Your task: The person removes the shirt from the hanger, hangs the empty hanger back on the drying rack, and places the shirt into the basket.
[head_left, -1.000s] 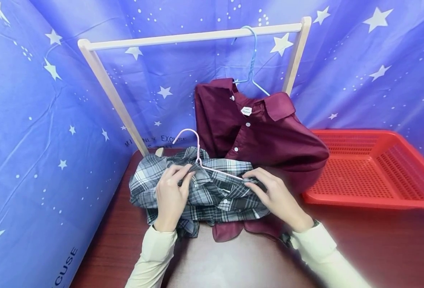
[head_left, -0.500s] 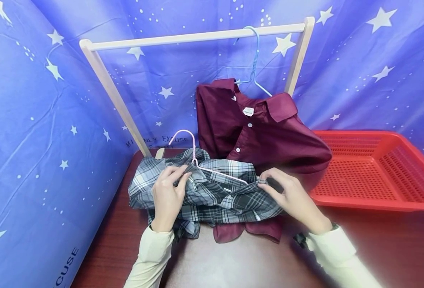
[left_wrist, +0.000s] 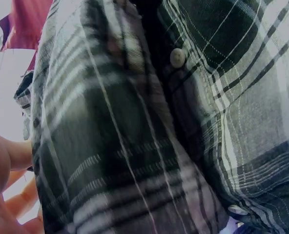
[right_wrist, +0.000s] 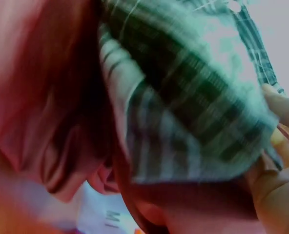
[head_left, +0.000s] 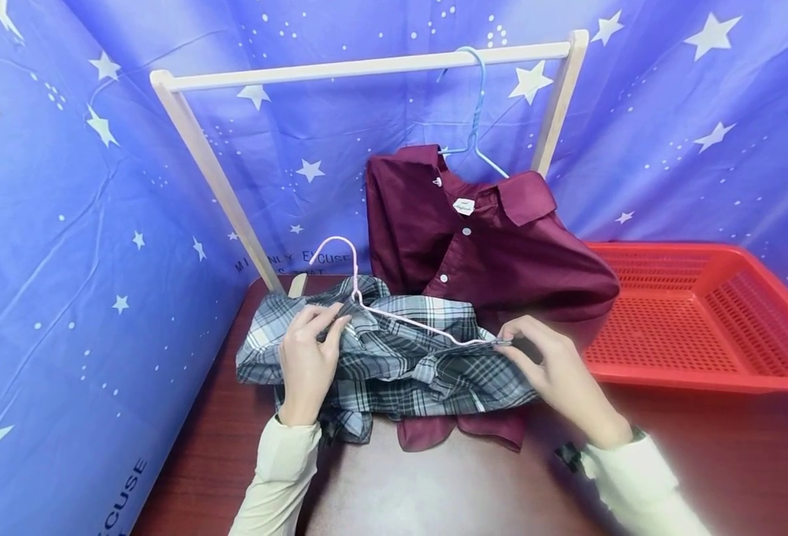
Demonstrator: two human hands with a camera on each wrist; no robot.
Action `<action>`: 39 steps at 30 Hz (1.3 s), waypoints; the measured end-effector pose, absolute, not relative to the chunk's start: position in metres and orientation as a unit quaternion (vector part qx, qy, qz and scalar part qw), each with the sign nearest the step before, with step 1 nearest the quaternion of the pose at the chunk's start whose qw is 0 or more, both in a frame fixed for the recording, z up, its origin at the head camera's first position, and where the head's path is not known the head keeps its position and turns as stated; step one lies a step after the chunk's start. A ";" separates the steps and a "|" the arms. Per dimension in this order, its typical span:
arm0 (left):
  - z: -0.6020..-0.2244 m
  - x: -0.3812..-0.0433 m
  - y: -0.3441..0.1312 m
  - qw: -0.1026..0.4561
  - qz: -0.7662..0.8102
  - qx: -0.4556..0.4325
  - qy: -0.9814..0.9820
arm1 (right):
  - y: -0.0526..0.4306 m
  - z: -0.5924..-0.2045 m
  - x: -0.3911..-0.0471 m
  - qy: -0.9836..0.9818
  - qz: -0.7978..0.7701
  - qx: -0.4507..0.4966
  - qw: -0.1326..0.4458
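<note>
A grey plaid shirt (head_left: 434,394) lies bunched over the table's middle, with a pink hanger (head_left: 356,277) partly inside its collar. The hanger's hook points up, and its right arm shows along the neckline; the left arm is hidden by cloth. My left hand (head_left: 308,365) pinches the shirt's collar edge just left of the hanger's neck. My right hand (head_left: 561,372) pinches the neckline edge by the end of the hanger's right arm. In the right wrist view, thumb and finger hold a plaid fold (right_wrist: 203,112). A white button (left_wrist: 178,57) shows in the left wrist view.
Behind the plaid shirt, a maroon shirt (head_left: 501,246) hangs by a blue hanger (head_left: 477,112) from a wooden rack (head_left: 313,71). Its lower edge shows on the table under the plaid shirt. A red basket (head_left: 688,381) stands at right. Blue star-patterned curtain (head_left: 99,246) surrounds the table.
My right hand has moved right, drawing the plaid neckline outward, so more of the hanger's right arm shows. My left hand and the hanger's hook have shifted slightly left.
</note>
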State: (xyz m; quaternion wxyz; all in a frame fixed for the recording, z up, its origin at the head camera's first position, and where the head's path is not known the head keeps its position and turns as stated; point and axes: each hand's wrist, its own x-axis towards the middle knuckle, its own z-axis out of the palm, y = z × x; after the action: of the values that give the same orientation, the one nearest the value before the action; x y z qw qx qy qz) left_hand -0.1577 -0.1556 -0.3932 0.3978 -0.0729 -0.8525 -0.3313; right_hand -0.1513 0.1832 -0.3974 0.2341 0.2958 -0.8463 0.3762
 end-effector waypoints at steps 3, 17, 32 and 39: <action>-0.391 -0.160 -0.157 0.404 -0.340 -0.070 -0.846 | 0.187 -0.395 -0.149 -0.851 0.378 0.281 0.232; -0.391 -0.162 -0.154 0.408 -0.339 -0.055 -0.846 | 0.186 -0.401 -0.138 -0.846 0.388 0.244 0.272; -0.393 -0.162 -0.163 0.411 -0.354 -0.037 -0.839 | 0.169 -0.415 -0.124 -0.849 0.370 0.225 0.302; -0.391 -0.161 -0.166 0.419 -0.369 -0.033 -0.829 | 0.162 -0.427 -0.121 -0.849 0.358 0.250 0.298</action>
State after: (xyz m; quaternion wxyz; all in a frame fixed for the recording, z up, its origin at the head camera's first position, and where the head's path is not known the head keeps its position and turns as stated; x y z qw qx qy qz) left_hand -0.1613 -0.1658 -0.3912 0.4190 -0.0333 -0.8291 -0.3687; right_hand -0.1213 0.1618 -0.4267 0.2982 0.2497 -0.8487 0.3584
